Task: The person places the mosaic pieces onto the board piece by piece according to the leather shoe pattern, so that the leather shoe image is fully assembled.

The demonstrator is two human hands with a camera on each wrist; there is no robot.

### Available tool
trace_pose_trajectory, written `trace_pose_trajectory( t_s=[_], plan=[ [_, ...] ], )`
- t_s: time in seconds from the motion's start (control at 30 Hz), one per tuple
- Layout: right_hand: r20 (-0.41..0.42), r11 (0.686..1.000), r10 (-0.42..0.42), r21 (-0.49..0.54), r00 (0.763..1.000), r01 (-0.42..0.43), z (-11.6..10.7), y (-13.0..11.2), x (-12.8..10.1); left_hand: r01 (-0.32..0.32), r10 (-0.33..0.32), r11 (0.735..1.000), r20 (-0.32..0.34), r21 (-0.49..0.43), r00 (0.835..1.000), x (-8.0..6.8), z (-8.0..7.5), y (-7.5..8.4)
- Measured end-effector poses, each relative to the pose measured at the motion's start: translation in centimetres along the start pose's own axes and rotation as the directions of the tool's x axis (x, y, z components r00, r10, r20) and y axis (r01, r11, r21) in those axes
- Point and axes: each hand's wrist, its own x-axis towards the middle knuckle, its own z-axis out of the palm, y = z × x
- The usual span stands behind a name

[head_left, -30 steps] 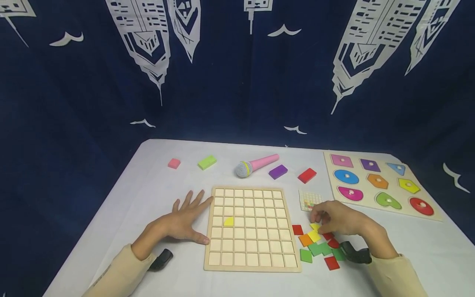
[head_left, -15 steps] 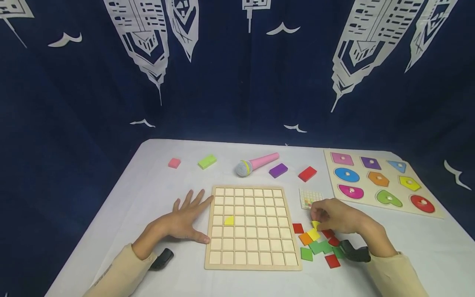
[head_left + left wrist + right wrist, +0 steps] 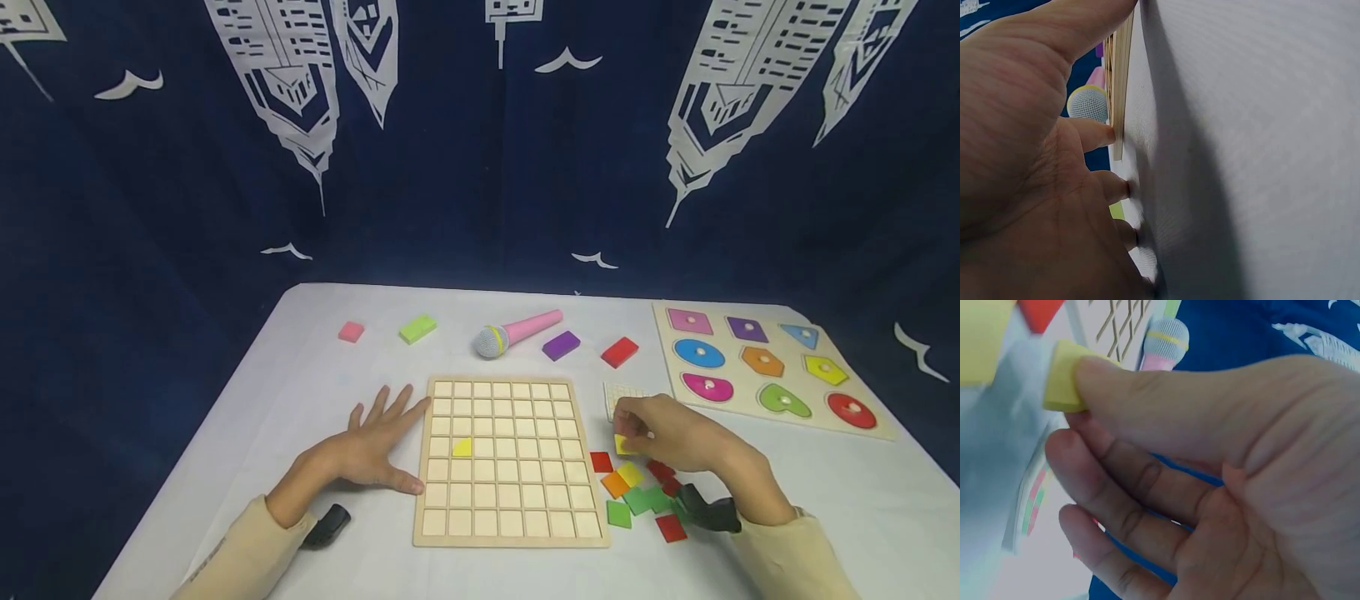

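Your right hand (image 3: 667, 433) has a flat yellow piece (image 3: 1063, 381) pinched between thumb and forefinger, the other fingers loosely bent (the right wrist view shows that grip best). That piece is just right of the pale wooden grid board (image 3: 507, 450), in front of a small printed grid card (image 3: 617, 398) that your hand partly covers.

Over on the other side, your left hand (image 3: 373, 450) lies spread wide, holding nothing, thumb and forefinger touching the board's left edge. One yellow quarter-round tile (image 3: 462, 447) sits in a cell towards the board's left side.

Close under your right hand there's a loose scatter: a red square tile (image 3: 601, 462) by the board's edge, an orange square tile (image 3: 616, 485) against a yellow square tile (image 3: 629, 475), green tiles (image 3: 638, 501) below them.

Beyond the board lies a pink toy microphone with a silver mesh head (image 3: 517, 332), a purple rectangular block (image 3: 562, 345) near its handle. A wooden shape puzzle (image 3: 732, 360) fills the far right.
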Motion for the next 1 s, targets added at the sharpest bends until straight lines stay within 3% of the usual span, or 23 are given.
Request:
trace_pose_trajectory(
  t_s=[0.17,0.37,0.77,1.0],
  plan=[
    [-0.008,0.994,-0.101,-0.033,0.995,0.101,0.2,-1.6,1.0,-0.004,0.004,1.000,-0.002,-0.012,1.000,-0.1,0.0,0.0],
    [-0.025,0.985,-0.175,-0.003,0.984,0.175,1.1,-3.3,2.4,0.006,-0.006,1.000,-0.008,-0.023,1.000,-0.2,0.0,0.1],
    [-0.056,0.937,-0.351,-0.026,0.935,0.350,3.0,-6.8,5.4,0.013,-0.013,1.000,-0.005,-0.007,1.000,-0.1,-0.1,0.1],
    [-0.058,0.922,-0.386,-0.011,0.921,0.386,4.0,-8.5,6.7,0.014,-0.014,1.000,-0.006,-0.004,1.000,-0.1,0.0,0.1]
  ],
)
